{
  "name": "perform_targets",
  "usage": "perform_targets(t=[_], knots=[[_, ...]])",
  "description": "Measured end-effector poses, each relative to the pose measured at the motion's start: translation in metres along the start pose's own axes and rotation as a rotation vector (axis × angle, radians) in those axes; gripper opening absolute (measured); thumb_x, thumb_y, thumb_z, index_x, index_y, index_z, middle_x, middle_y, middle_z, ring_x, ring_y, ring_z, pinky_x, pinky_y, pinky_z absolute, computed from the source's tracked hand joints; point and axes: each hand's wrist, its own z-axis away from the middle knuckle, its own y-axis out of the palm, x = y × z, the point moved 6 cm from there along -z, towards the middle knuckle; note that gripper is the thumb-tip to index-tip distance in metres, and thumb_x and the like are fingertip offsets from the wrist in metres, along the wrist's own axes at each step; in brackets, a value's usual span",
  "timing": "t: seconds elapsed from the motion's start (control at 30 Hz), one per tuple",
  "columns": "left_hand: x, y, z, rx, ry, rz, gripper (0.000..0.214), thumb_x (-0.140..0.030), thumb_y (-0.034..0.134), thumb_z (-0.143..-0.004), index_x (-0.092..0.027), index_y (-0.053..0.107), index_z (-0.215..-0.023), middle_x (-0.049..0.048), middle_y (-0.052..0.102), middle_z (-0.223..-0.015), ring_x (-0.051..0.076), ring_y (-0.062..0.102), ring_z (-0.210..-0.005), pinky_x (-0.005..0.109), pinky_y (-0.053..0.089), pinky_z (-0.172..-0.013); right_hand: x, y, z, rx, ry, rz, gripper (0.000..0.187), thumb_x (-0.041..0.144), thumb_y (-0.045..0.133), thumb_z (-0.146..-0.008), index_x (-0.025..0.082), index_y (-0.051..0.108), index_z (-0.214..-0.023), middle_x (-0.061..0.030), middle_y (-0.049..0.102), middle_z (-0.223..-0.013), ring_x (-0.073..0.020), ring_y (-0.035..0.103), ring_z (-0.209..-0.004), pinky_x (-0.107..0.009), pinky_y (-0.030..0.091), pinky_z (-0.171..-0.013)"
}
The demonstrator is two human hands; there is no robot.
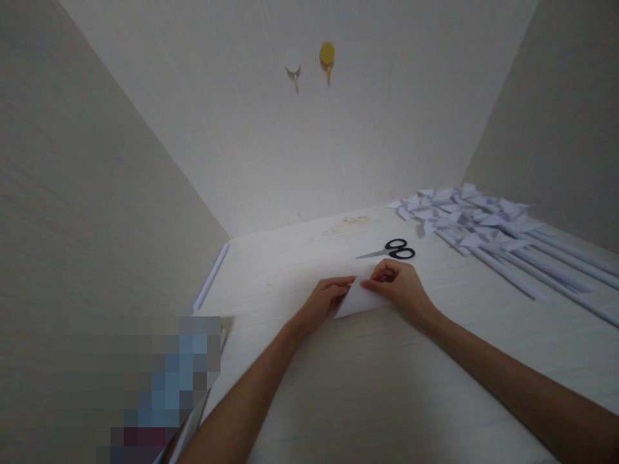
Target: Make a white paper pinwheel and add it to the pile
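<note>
A white sheet of paper [358,303], folded along a slanting left edge, is held just above the table between both hands. My left hand [325,301] grips its left side, with some fingers hidden behind the paper. My right hand [400,283] pinches it near the upper edge, thumb against index finger and the other fingers curled. Just beyond my right hand lie scissors [393,252] with black handles, their blades pointing left.
Several white paper pinwheels [488,241] on rolled paper sticks are piled at the right of the white table [300,412]. One rolled paper stick [211,276] lies along the left edge. White [293,61] and yellow [327,53] hooks hang on the wall. A blurred patch covers the lower left.
</note>
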Motion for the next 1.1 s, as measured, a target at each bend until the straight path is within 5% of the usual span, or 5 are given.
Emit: perform_targets(t=[0.43,0.63,0.77,1.1], knots=[[-0.003,-0.001,0.001,-0.074,0.098,-0.368,0.035,-0.032,0.057,-0.067,-0.013,0.063,-0.096,-0.0014,0.054,-0.056,0.006,0.039,-0.048,0.019,0.030,-0.046,0.000,-0.001,-0.003,-0.001,-0.050,0.066,0.029,0.033,0.072,-0.049,0.017,0.048,-0.054,0.0035,0.049,-0.047,-0.0091,0.042,-0.044,-0.022,0.030,-0.041],[-0.003,-0.004,0.000,-0.052,0.025,-0.398,0.050,-0.030,0.059,-0.066,-0.011,0.052,-0.111,-0.0092,0.029,-0.045,0.002,0.020,-0.040,0.017,0.013,-0.040,-0.007,0.005,-0.008,0.247,0.120,-0.117,0.025,0.026,0.073,-0.047,0.015,0.054,-0.059,0.0043,0.053,-0.050,-0.0068,0.045,-0.046,-0.020,0.032,-0.045],[-0.004,-0.004,0.001,-0.014,-0.011,-0.378,0.053,-0.029,0.059,-0.066,-0.011,0.049,-0.115,-0.0095,0.030,-0.045,0.001,0.019,-0.039,0.017,0.013,-0.040,-0.012,0.004,-0.009,0.386,0.238,-0.307,0.019,0.027,0.069,-0.057,0.014,0.061,-0.068,0.0009,0.060,-0.061,-0.0063,0.050,-0.054,-0.020,0.037,-0.054],[-0.001,0.010,0.009,0.234,-0.110,-0.333,0.061,-0.027,0.060,-0.067,-0.014,0.039,-0.123,-0.0084,0.038,-0.047,0.001,0.027,-0.037,0.016,0.016,-0.038,-0.010,0.018,0.006,0.792,0.281,-0.413,0.021,0.017,0.065,-0.066,0.016,0.064,-0.087,-0.0004,0.063,-0.078,-0.0066,0.055,-0.068,-0.019,0.040,-0.063]])
